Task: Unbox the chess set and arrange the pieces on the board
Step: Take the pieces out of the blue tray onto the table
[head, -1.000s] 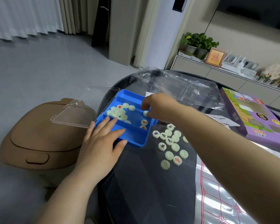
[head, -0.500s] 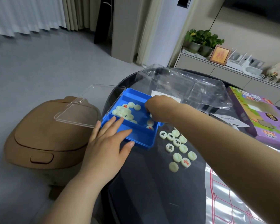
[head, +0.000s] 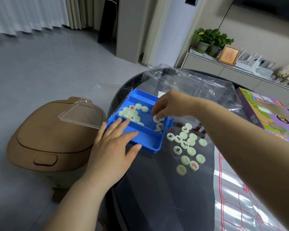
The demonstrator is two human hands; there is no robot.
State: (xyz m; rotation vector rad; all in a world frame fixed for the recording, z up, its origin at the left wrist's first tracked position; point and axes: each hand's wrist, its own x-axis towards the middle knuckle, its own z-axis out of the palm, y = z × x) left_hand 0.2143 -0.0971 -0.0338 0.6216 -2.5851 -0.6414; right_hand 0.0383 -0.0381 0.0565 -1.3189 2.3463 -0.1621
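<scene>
Chess pieces [head: 184, 145] lie loose on the bench [head: 157, 197] beside the blue tray [head: 150, 140], more inside. Right grip [head: 168, 105] pinches one piece [head: 157, 118] there; left grip [head: 113, 147] rests flat on its near wall. Clear wrapping [head: 198, 84] crowds behind.

Single head-worn wide-angle view, looking forward-down, close over table [head: 160, 200]

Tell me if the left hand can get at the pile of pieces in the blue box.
Probably yes: the left hand rests flat on the blue box, the pile lies just past its fingertips, and the clear lid is open.
</scene>
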